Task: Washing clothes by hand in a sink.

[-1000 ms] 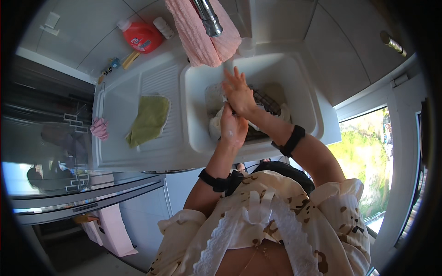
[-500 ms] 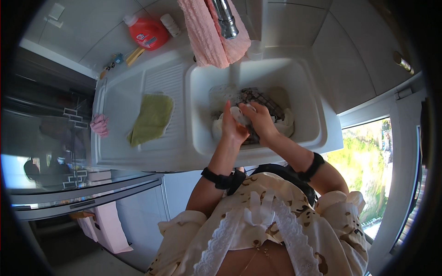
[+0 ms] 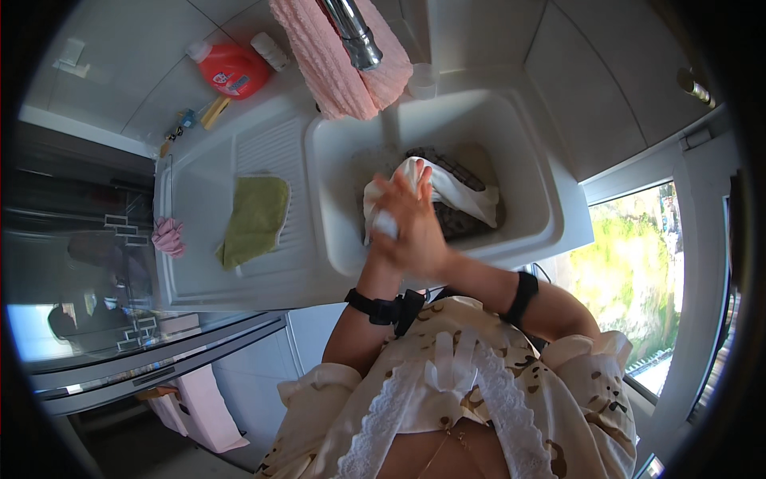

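Observation:
Over the right-hand basin of the white sink (image 3: 315, 199), my two hands are pressed together on a wet white cloth (image 3: 471, 191). My left hand (image 3: 424, 180) is mostly hidden, with its fingers showing beyond the cloth. Across it lies my right hand (image 3: 419, 239), closed over part of the fabric and blurred by motion. A small white lump shows between the palms; I cannot tell whether it is bunched cloth. One end of the cloth trails to the right into the basin. Below it, a dark checked cloth (image 3: 455, 169) lies in murky water.
A pink towel (image 3: 327, 60) hangs behind the chrome faucet (image 3: 359, 40). A green cloth (image 3: 255, 219) and pink scrunchie (image 3: 168, 237) lie on the drainboard. At the back stand a red detergent bottle (image 3: 231, 72), a wooden-backed brush (image 3: 214, 112) and a clear cup (image 3: 423, 82).
The white cloth has been raised and spread out above the checked cloth. My right hand has moved left and across my left hand. The view has shifted slightly.

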`<state>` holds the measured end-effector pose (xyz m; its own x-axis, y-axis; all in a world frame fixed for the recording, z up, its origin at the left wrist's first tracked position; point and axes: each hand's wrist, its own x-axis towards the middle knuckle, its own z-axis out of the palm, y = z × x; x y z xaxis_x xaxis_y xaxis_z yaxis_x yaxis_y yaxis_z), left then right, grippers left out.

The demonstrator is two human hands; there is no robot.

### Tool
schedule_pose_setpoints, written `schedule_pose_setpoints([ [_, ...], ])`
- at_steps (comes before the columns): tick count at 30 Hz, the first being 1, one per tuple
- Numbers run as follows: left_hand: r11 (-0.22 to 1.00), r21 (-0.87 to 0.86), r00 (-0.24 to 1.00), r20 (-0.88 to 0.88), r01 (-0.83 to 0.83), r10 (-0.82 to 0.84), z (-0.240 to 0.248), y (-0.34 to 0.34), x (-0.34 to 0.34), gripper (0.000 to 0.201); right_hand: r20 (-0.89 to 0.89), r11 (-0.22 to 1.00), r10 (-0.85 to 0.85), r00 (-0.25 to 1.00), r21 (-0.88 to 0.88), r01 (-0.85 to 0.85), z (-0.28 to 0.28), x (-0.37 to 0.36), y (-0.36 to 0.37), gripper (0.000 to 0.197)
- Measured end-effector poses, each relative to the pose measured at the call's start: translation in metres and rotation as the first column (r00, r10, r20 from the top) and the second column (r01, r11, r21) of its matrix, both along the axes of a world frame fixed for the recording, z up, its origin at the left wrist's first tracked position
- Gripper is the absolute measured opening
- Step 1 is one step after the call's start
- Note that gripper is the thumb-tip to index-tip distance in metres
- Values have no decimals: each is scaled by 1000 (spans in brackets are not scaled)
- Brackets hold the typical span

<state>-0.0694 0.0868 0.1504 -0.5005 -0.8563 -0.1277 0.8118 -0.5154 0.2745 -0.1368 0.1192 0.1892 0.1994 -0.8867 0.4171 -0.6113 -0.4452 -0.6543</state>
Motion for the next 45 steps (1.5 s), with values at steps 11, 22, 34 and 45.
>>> schedule_pose_setpoints([
  [11, 972, -126, 980, 3, -198, 200, 8, 9, -8, 43, -155, 947, -321, 934, -58, 316, -34, 21, -17, 44],
  [22, 991, -35, 992, -30, -127, 126, 21, -6, -14, 42, 133, 984, -59, 989, 176, 35, 13, -18, -14, 38],
  [34, 998, 33, 979, 199, -53, 45, 31, 12, -42, 54, 803, 772, -540, 253, 592, -232, 35, -37, -60, 24],
  [45, 890, 380, 939, 320, -253, 130, -13, -4, -8, 31, 857, 788, -320, 404, 478, -389, 36, -43, -39, 15],
])
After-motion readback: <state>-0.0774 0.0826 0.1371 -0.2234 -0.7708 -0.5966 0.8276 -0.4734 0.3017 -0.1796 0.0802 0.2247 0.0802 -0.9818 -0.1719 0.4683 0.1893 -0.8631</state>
